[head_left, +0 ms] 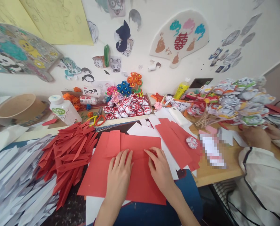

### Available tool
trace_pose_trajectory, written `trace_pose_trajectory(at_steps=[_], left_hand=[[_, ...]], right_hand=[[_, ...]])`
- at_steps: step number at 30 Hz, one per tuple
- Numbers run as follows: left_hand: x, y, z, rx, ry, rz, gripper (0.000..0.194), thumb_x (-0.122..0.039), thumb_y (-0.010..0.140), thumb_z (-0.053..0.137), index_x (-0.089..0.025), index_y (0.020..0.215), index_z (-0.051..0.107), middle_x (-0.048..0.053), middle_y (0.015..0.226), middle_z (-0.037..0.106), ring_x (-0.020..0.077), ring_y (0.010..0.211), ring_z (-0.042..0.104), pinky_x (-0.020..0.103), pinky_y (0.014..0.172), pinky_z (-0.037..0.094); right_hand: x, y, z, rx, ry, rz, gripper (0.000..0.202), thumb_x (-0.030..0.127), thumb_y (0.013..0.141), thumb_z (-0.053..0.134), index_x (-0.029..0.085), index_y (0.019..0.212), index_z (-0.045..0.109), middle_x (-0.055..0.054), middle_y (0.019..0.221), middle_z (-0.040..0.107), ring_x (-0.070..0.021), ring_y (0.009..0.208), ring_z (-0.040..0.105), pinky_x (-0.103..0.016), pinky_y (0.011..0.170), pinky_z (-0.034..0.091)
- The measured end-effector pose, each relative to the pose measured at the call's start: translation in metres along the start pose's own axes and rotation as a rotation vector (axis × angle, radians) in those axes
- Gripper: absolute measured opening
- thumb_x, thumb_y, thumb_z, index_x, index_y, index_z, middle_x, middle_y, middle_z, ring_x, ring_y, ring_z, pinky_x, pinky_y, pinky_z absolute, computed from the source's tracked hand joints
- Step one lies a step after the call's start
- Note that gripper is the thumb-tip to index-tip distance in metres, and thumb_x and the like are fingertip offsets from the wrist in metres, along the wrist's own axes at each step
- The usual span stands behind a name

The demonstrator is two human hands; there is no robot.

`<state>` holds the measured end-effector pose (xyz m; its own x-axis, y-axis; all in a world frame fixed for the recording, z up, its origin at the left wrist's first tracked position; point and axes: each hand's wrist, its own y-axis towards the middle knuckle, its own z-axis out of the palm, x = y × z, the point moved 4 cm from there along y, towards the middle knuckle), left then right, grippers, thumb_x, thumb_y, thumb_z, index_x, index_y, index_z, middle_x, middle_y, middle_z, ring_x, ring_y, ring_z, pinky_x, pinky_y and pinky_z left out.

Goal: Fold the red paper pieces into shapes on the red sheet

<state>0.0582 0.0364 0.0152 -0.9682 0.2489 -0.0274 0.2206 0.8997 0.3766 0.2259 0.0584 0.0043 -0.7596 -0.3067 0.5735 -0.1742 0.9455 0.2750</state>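
Note:
A large red paper sheet (95, 179) lies in front of me, with a smaller folded red strip (113, 141) near its upper left. My left hand (121, 163) rests on the red paper just below that strip, fingers stretched out and palm down. My right hand (157, 161) touches the paper at its right side, fingers bent and apart, thumb tucked low. Neither hand visibly grips anything. White sheets (95, 207) show from under the red one.
Folded red strips (69, 150) and white strips (19, 179) are heaped at left. Behind stand a white bottle (64, 111), scissors (96, 120) and red-white paper flowers (128, 108). More red paper (175, 141) lies right, beside a person in white sleeves (264, 182).

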Motion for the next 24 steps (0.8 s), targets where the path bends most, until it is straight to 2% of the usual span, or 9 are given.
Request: trace_pose_trajectory(at_steps=[3,10,14,19,24], left_hand=[[0.000,0.005,0.002,-0.005,-0.014,0.054,0.030,-0.019,0.092,0.053,-0.018,0.120,0.063,0.009,0.123,0.065,0.0265,0.113,0.055,0.042,0.095,0.038],[-0.002,-0.003,-0.001,-0.078,-0.056,0.126,0.028,-0.009,0.091,0.047,-0.017,0.111,0.066,0.007,0.113,0.070,0.0263,0.106,0.058,0.043,0.094,0.035],[-0.005,-0.002,-0.004,-0.122,-0.078,0.202,0.031,-0.006,0.092,0.040,-0.014,0.109,0.065,0.008,0.112,0.070,0.0262,0.106,0.058,0.043,0.095,0.035],[-0.004,0.004,-0.005,-0.138,-0.106,0.241,0.029,-0.006,0.091,0.041,-0.016,0.101,0.067,0.007,0.118,0.068,0.0263,0.110,0.056,0.043,0.096,0.035],[0.004,0.021,-0.013,-0.080,-0.169,0.283,0.024,-0.008,0.089,0.049,-0.024,0.094,0.067,0.002,0.121,0.066,0.0243,0.114,0.053,0.044,0.098,0.033]], right_hand=[[-0.001,0.003,0.001,-0.001,0.027,-0.006,0.042,0.007,0.090,0.041,0.024,0.123,0.060,-0.010,0.120,0.053,-0.0256,0.114,0.052,-0.045,0.096,0.049],[-0.001,0.015,-0.012,0.042,0.166,0.051,0.028,0.020,0.097,0.044,0.025,0.117,0.064,-0.008,0.110,0.061,-0.0226,0.107,0.056,-0.040,0.093,0.049],[0.002,0.025,-0.009,0.181,0.298,0.069,0.022,0.028,0.097,0.050,0.025,0.112,0.065,-0.005,0.103,0.066,-0.0193,0.097,0.061,-0.034,0.087,0.050],[0.012,0.040,-0.004,0.403,0.365,-0.005,0.017,0.029,0.093,0.056,0.023,0.097,0.071,-0.002,0.094,0.070,-0.0182,0.088,0.064,-0.028,0.079,0.047],[0.016,0.053,-0.007,0.496,0.456,-0.016,0.018,0.030,0.091,0.058,0.021,0.098,0.072,-0.002,0.087,0.072,-0.0165,0.075,0.063,-0.025,0.066,0.044]])
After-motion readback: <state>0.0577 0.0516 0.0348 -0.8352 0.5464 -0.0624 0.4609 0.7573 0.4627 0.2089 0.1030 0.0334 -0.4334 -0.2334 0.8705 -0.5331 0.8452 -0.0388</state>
